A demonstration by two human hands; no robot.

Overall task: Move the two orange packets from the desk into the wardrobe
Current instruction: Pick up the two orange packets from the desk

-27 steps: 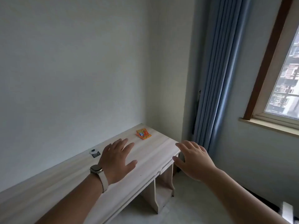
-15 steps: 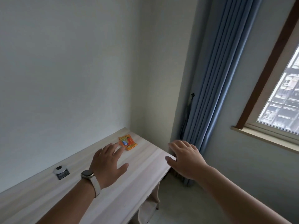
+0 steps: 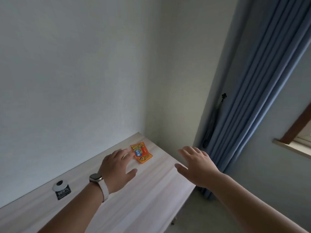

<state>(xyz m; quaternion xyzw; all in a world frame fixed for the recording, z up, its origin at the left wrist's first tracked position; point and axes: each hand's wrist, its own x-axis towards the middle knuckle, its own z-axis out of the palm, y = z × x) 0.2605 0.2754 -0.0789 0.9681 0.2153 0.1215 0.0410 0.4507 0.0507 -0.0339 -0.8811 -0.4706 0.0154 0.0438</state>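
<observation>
Two orange packets [image 3: 141, 152] lie overlapped, one partly on the other, near the far right corner of the pale wooden desk [image 3: 143, 190]. My left hand [image 3: 117, 167], a watch on its wrist, hovers palm down with fingers spread; its fingertips reach the left edge of the packets. My right hand [image 3: 197, 164] is open too, fingers apart, over the desk's right edge, a little to the right of the packets. Neither hand holds anything. No wardrobe is in view.
A round cable grommet with a black sticker [image 3: 61, 189] sits in the desk at the left. White walls meet in a corner behind the desk. A blue curtain [image 3: 249, 98] hangs at the right, and a window sill [image 3: 292, 148] beyond it.
The view has moved closer to the desk corner. Both hands have advanced toward the packets, and my left fingertips now reach them.
</observation>
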